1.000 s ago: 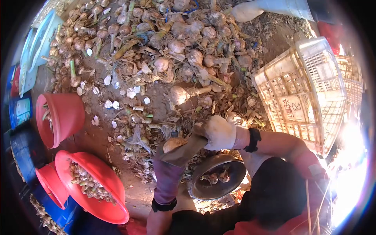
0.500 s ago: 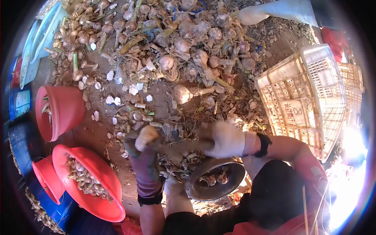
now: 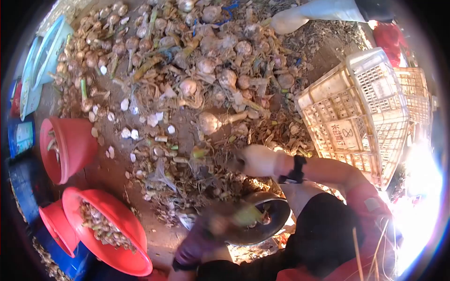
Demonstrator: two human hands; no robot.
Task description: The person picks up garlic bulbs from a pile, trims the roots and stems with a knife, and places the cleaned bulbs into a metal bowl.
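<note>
My left hand (image 3: 208,234), in a purple glove, is low in the head view, beside the dark bowl (image 3: 277,216). Motion smears its fingers. A blurred pale-green piece (image 3: 247,214), like a garlic stalk, lies between the hand and the bowl and overlaps the bowl's rim. Some garlic bulbs (image 3: 266,218) show inside the bowl. My right hand (image 3: 258,160), in a pale glove with a black band at the wrist, is closed above the bowl. A dark blurred shape sticks out at its left side; I cannot tell what it is. Garlic stalks and peelings (image 3: 201,171) lie beyond both hands.
A big heap of garlic with stalks (image 3: 206,65) spreads ahead. On the left stand a pink bucket (image 3: 77,145), a red basin (image 3: 136,234) of small garlic pieces and pale blue basins (image 3: 49,58). A plastic crate (image 3: 349,122) leans at the right. Another person's sleeved arm (image 3: 323,16) reaches in at top right.
My left hand has dropped from in front of my right hand down to the bowl's left side. My right hand has shifted slightly left. A pale-green piece now shows at the bowl.
</note>
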